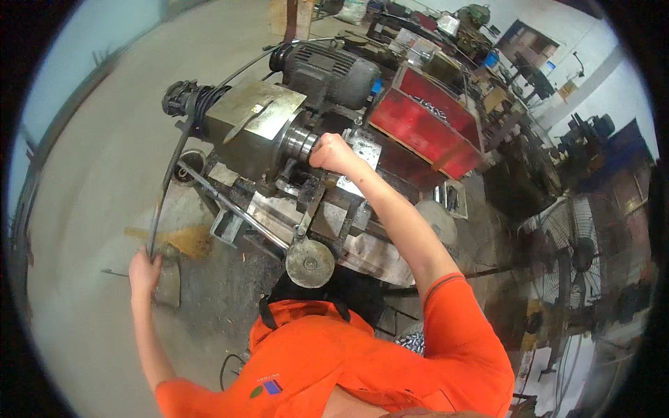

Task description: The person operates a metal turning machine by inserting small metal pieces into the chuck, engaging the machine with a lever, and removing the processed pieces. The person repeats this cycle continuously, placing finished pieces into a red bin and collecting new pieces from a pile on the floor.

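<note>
My left hand [144,270] is closed around the lower end of a long dark metal lever [166,182]. The lever runs up to the back end of a small lathe's headstock [252,132]. My right hand [332,152] is at the open front of the lathe's shiny round spindle nose [300,144], its fingers curled in a pinch. Whatever those fingertips hold is hidden by the hand. Below the right forearm lies the greasy cross slide [331,217]. A round grey disc [310,263] and a steel bar handle [244,219] stand nearest my body.
A ribbed electric motor [331,73] sits behind the headstock. Beyond it, a red metal bin [426,122] holds small shiny parts. A standing fan [578,254] is at the right. A yellow scoop-like piece [185,241] lies on the floor at the left.
</note>
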`<act>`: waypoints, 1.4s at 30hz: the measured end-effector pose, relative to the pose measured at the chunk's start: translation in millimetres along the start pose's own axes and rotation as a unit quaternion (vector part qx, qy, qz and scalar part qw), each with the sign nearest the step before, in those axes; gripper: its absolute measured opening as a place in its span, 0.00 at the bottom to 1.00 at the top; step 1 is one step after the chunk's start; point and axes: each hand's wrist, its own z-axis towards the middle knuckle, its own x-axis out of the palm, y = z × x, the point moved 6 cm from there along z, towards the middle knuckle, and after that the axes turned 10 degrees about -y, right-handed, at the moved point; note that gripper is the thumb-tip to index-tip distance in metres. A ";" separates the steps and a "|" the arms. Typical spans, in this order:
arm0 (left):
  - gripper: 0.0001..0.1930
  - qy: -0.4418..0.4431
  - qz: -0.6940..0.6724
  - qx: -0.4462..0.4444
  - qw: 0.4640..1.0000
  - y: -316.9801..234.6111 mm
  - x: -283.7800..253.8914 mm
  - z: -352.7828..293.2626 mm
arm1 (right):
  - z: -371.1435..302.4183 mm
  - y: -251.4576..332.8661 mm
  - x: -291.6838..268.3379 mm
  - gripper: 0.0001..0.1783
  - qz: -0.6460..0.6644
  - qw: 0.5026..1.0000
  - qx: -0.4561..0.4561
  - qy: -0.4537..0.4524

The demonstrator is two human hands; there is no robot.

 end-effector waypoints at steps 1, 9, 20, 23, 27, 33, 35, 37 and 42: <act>0.20 -0.016 0.007 -0.007 1.000 -4.3 -16.6 -5.7 | 5.4 24.6 -0.4 0.09 0.010 0.998 -0.062 -0.008; 0.11 -0.076 0.056 0.020 0.995 -6.9 -9.0 -3.5 | -3.7 36.1 -11.8 0.10 -0.003 0.944 -0.304 -0.125; 0.08 -0.136 0.233 0.104 0.957 120.8 -7.9 133.7 | -6.8 33.1 -29.2 0.13 0.065 0.992 0.108 0.007; 0.11 -0.087 0.198 0.004 0.976 124.4 -7.5 143.9 | -17.5 30.1 -40.9 0.13 0.068 0.994 0.056 -0.058; 0.15 -0.366 -0.060 0.157 0.915 7.0 -15.3 112.5 | -79.0 23.0 -92.7 0.18 0.077 0.985 0.019 -0.153; 0.21 0.066 -0.093 0.107 0.988 -49.9 233.0 74.9 | -230.5 -31.4 -170.5 0.18 -0.022 0.967 0.159 -0.199; 0.18 0.086 -0.051 0.156 0.983 -117.2 219.0 42.2 | -305.4 -71.3 -181.4 0.20 -0.020 0.946 0.264 -0.189; 0.16 0.069 0.155 0.288 0.943 -99.3 244.9 65.5 | -363.4 -94.0 -190.2 0.19 0.019 0.910 0.373 -0.183; 0.13 0.131 0.184 0.284 0.932 -128.7 208.1 94.1 | -499.3 -142.0 -214.6 0.28 -0.229 0.865 0.397 -0.205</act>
